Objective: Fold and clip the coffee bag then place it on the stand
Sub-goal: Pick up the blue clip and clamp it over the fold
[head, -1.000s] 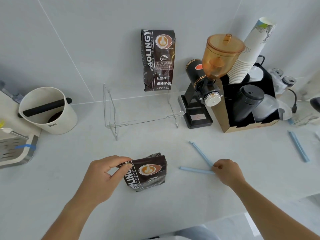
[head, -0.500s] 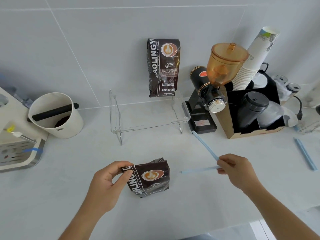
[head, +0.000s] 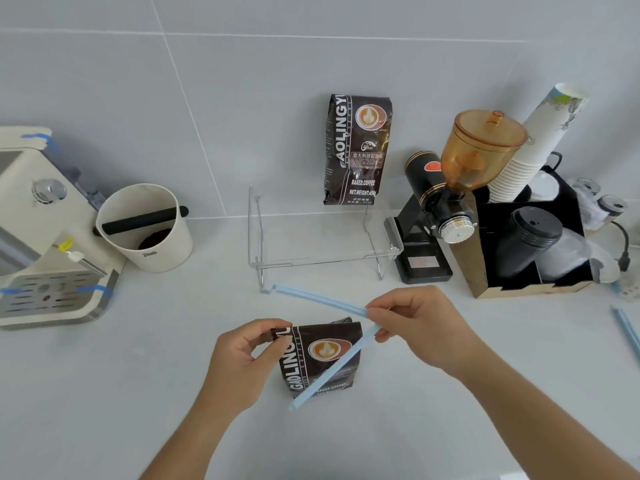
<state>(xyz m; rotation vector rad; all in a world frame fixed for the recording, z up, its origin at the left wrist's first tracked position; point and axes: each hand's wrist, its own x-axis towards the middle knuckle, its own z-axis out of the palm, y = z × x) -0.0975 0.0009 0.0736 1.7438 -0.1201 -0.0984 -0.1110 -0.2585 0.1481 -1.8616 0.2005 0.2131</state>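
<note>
Folded coffee bag is lying on the counter, in front of the clear stand. My left hand is pinching its top-left corner. My right hand is gripping the blue clip at its hinge (arms spread open), one arm crossing the bag. Second bag is standing on the stand.

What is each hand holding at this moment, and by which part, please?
Left hand pinches the folded coffee bag at its top left corner; right hand holds the open blue clip at its hinge.
</note>
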